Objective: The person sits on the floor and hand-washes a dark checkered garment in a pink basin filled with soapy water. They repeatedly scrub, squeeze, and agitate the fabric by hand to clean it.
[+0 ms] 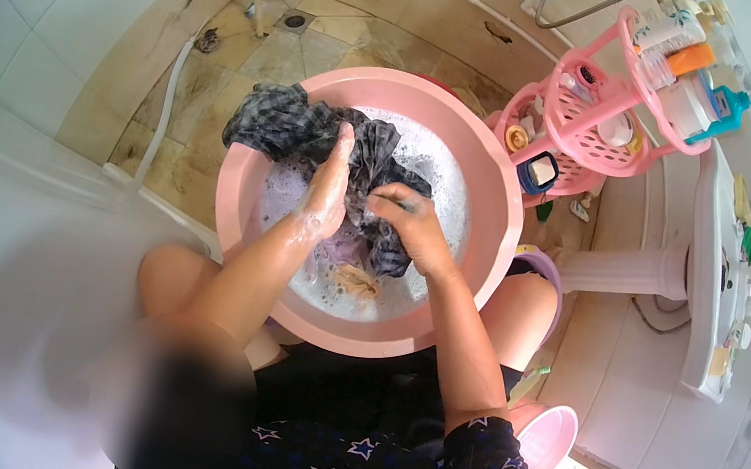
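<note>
A pink plastic basin (505, 216) of sudsy water (454, 196) stands before me, between my knees. Across it lies a wet, dark grey checked garment (274, 122), bunched up, its left end draped over the rim. Edge-on and foamy, my left hand (328, 188) presses against the garment's middle with the fingers straight; its grasp is partly hidden. To its right, my right hand (414, 226) is curled with thumb and fingers closed on a fold of the same cloth. Below the hands, a beige piece of cloth (356, 281) floats in the suds.
A pink tiered rack (575, 130) holding bottles and toiletries stands at the far right, near a white pedestal sink (704, 292). A small pink tub (555, 436) sits at lower right. A white hose (167, 115) runs along the left; a floor drain (295, 21) lies beyond the basin.
</note>
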Motion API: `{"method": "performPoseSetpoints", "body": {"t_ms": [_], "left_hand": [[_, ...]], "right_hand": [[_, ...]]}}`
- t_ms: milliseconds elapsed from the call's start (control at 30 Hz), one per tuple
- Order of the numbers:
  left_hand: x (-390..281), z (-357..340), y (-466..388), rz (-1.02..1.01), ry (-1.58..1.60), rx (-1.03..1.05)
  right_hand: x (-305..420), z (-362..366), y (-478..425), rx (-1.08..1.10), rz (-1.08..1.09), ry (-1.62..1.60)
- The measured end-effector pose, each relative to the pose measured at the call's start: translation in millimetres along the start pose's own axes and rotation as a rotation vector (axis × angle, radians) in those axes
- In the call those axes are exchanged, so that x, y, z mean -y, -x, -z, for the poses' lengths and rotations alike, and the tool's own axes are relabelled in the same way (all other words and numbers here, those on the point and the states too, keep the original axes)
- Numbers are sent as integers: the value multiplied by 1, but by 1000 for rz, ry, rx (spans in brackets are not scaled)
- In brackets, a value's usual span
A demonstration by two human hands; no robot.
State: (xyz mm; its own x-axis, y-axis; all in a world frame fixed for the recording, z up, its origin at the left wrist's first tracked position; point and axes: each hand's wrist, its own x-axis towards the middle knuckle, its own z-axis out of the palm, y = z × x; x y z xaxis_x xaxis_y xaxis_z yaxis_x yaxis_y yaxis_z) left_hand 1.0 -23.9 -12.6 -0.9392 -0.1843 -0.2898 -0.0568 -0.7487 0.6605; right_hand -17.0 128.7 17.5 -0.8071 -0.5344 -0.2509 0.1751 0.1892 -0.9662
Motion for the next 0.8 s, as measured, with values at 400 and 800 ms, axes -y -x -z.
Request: {"method": "performPoseSetpoints", "body": {"t_ms": [400,800], "left_hand": [[-5,10,-4,236,-83,-264],[3,15,-13,143,125,-163]], "right_hand": [[41,-8,22,-279,212,-618],[46,-53,-54,-632,373,299]]}}
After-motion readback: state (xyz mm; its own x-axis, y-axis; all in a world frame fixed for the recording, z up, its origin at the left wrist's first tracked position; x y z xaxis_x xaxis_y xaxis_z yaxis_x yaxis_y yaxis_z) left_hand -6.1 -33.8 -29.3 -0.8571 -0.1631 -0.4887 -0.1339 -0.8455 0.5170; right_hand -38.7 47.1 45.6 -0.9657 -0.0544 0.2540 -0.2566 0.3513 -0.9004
